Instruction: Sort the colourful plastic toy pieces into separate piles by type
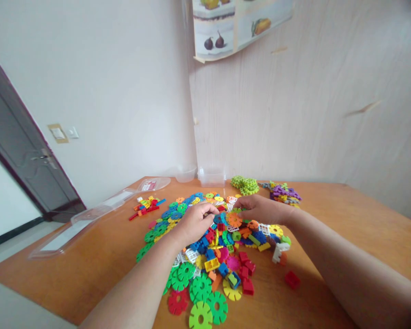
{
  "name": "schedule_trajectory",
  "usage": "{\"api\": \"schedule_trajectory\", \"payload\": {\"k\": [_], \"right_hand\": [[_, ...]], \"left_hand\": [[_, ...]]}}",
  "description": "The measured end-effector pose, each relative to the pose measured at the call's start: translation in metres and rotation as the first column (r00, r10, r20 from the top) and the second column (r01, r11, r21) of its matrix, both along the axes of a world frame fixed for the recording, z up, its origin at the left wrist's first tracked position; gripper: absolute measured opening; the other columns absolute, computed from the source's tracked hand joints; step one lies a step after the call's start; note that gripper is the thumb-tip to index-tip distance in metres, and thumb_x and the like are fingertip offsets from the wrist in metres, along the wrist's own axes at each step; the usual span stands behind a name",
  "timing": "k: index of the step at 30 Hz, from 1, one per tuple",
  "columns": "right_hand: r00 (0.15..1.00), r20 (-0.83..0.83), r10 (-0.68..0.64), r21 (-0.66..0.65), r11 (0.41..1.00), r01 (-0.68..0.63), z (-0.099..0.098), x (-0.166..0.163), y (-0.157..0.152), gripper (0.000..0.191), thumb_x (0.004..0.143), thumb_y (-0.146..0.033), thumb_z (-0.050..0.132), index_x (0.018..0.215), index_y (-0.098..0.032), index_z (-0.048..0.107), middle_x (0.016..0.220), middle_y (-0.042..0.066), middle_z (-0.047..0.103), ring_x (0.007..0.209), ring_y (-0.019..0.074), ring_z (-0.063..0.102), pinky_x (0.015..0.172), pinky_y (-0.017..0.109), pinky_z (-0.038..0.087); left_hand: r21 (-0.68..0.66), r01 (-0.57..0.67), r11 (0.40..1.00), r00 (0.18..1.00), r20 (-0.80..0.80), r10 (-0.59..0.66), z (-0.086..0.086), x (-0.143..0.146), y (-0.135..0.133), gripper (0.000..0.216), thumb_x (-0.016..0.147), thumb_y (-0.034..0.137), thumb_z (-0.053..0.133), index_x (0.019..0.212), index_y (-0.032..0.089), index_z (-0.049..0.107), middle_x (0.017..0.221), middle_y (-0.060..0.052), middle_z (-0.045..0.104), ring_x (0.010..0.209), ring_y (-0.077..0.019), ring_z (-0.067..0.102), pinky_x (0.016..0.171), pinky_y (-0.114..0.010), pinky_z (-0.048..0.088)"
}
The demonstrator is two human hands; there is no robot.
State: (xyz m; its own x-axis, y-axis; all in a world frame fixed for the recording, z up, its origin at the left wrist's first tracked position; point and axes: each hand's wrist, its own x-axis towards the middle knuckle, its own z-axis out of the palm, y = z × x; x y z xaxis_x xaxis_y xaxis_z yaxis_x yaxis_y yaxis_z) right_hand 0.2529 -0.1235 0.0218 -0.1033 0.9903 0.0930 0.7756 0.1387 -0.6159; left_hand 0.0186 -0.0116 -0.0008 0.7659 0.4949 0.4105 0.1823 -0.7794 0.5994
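A mixed pile of plastic pieces lies under both my hands. My left hand rests over its middle with curled fingers, thumb close to the index finger; whatever they grip is hidden. From the right reaches my right hand, thumb and fingers bent together at the pile. An orange notched disc sits right by its fingertips, but I cannot tell whether it is held. Around the hands are green notched discs, red building blocks, a yellow block and white lattice pieces.
Clear plastic tubs and a clump of lime-green pieces stand at the back, with purple pieces to their right. Small red and yellow pieces and clear lids lie left. A lone red block sits right on the wooden table.
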Motion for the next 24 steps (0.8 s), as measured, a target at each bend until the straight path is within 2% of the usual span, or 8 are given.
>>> {"api": "schedule_trajectory", "payload": {"k": [5,9,12,18,24], "right_hand": [[0.996,-0.083,-0.045,-0.027,0.999,0.042,-0.004,-0.001,0.001,0.014,0.078,-0.021,0.058,0.09,-0.019,0.065,0.074,-0.002,0.061,0.064,0.012,0.051,0.054,0.022,0.038],[0.993,-0.099,-0.071,-0.002,0.997,0.071,-0.005,-0.005,0.004,0.012,0.073,-0.016,0.055,0.082,-0.019,0.062,0.069,-0.004,0.057,0.062,0.011,0.048,0.054,0.021,0.035],[0.99,-0.113,-0.081,0.016,0.996,0.084,-0.005,-0.008,0.005,0.007,0.071,-0.016,0.055,0.077,-0.019,0.057,0.066,-0.005,0.053,0.06,0.0104,0.046,0.053,0.022,0.033],[0.979,-0.195,-0.055,0.11,0.991,0.078,-0.011,-0.016,0.01,0.008,0.075,-0.018,0.055,0.083,-0.019,0.057,0.07,-0.004,0.053,0.062,0.0108,0.047,0.055,0.022,0.035],[0.967,-0.251,-0.047,0.131,0.988,0.082,-0.018,-0.026,0.015,0.01,0.078,-0.021,0.056,0.088,-0.021,0.055,0.071,-0.004,0.055,0.06,0.0111,0.048,0.052,0.022,0.036]], "left_hand": [[-0.018,0.016,1.0,1.0,0.003,-0.016,0.0,0.001,-0.001,0.018,0.085,0.022,0.054,0.091,0.022,0.071,0.098,-0.003,0.07,0.092,-0.0182,0.064,0.085,-0.031,0.05],[-0.03,0.055,0.998,0.998,-0.008,-0.056,0.0,0.001,-0.005,0.016,0.086,0.024,0.055,0.09,0.023,0.07,0.096,-0.003,0.07,0.093,-0.0181,0.064,0.085,-0.03,0.05],[-0.074,0.056,0.996,0.998,-0.01,-0.056,-0.002,0.002,-0.007,0.017,0.087,0.026,0.056,0.096,0.023,0.07,0.101,-0.003,0.071,0.094,-0.0181,0.065,0.086,-0.03,0.051],[-0.178,0.077,0.981,0.997,0.027,-0.073,-0.005,0.003,-0.008,0.034,0.084,0.023,0.061,0.118,0.024,0.063,0.114,-0.005,0.071,0.104,-0.0177,0.066,0.094,-0.032,0.051],[-0.202,0.055,0.978,0.998,0.019,-0.052,-0.004,0.004,-0.009,0.028,0.085,0.025,0.061,0.112,0.023,0.063,0.104,-0.004,0.073,0.096,-0.0172,0.068,0.086,-0.029,0.053]]}}
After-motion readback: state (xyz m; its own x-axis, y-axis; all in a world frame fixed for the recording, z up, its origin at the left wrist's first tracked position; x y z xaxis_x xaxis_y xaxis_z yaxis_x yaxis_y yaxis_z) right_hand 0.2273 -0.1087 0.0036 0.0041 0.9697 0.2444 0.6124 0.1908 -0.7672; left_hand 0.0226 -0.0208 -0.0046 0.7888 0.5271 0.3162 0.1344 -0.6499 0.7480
